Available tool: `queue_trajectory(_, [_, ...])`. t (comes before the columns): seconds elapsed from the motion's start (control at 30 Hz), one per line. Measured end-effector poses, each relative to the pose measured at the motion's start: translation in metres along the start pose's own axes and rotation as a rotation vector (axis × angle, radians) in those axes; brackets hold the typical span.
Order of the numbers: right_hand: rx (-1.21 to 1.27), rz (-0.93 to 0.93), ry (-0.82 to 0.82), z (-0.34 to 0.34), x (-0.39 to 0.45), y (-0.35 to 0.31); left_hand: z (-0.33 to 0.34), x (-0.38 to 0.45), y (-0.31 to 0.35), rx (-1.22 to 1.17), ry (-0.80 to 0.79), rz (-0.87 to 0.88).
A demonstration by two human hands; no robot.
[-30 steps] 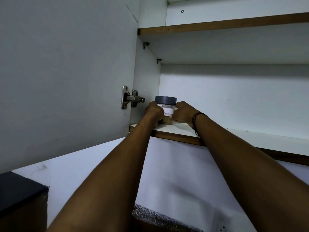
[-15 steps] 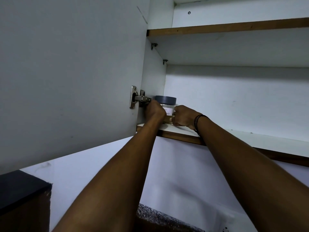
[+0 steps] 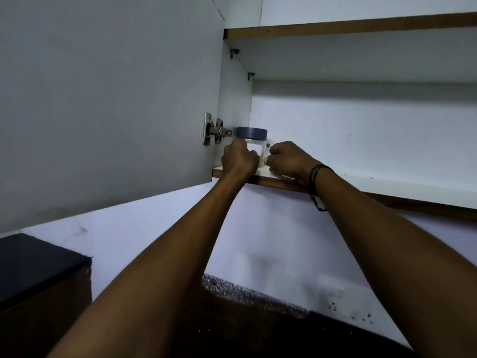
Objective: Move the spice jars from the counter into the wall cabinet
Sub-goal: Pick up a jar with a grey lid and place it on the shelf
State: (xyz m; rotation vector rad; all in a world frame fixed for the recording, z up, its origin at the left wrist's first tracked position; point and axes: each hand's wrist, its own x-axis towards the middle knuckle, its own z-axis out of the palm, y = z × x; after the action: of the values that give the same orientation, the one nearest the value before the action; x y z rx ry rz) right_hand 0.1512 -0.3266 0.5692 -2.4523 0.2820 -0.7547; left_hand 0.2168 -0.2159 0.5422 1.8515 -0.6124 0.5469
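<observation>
A spice jar [image 3: 254, 144] stands upright at the far left end of the wall cabinet's [image 3: 361, 130] bottom shelf [image 3: 387, 186], tucked into the corner close beside the side wall. It has a flat grey-blue lid [image 3: 252, 132] and a clear body with a pale label on the front. Something light and beige sits low in the jar, just showing between the two hands; what it is I cannot tell.

Both arms reach up and forward from below, almost straight, meeting at the jar. The left hand [image 3: 240, 160] is curled against the jar's left side, knuckles toward us, its fingers [image 3: 247, 153] folded in and pressed together around the glass, covering most of the lower left part. The right hand [image 3: 289, 161] is at the jar's right side, fingers bent and bunched, the tips touching or nearly touching the lower right edge of the jar; whether they truly grip it I cannot tell. The heel of the right hand rests near the shelf's front edge. A dark cord bracelet [image 3: 315, 180] circles the right wrist, with a loose end hanging below.

The cabinet door [image 3: 108, 99] stands swung open on the left, its metal hinge [image 3: 214, 131] just beside the jar lid. The shelf above [image 3: 348, 25] shows only its underside. Down below, a speckled worktop [image 3: 245, 293] meets the white wall.
</observation>
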Motion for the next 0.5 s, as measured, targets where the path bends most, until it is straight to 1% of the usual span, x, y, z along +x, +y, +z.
queue_trajectory(0.13, [0.209, -0.003, 0.191, -0.007, -0.035, -0.003, -0.016, -0.041, 0.009, -0.049, 0.051, 0.097])
queue_trajectory(0.2, [0.233, -0.017, 0.283, -0.005, -0.06, -0.004, -0.027, -0.064, 0.01, -0.077, 0.065, 0.122])
queue_trajectory(0.27, [0.294, -0.031, 0.344, 0.0, -0.089, -0.003, -0.034, -0.088, 0.007, -0.102, 0.045, 0.124])
queue_trajectory(0.37, [0.432, 0.011, 0.335, 0.017, -0.132, 0.006, -0.04, -0.13, -0.002, -0.088, -0.009, 0.085])
queue_trajectory(0.5, [0.435, 0.047, 0.261, 0.058, -0.185, 0.027, -0.039, -0.189, -0.03, -0.048, -0.083, 0.085])
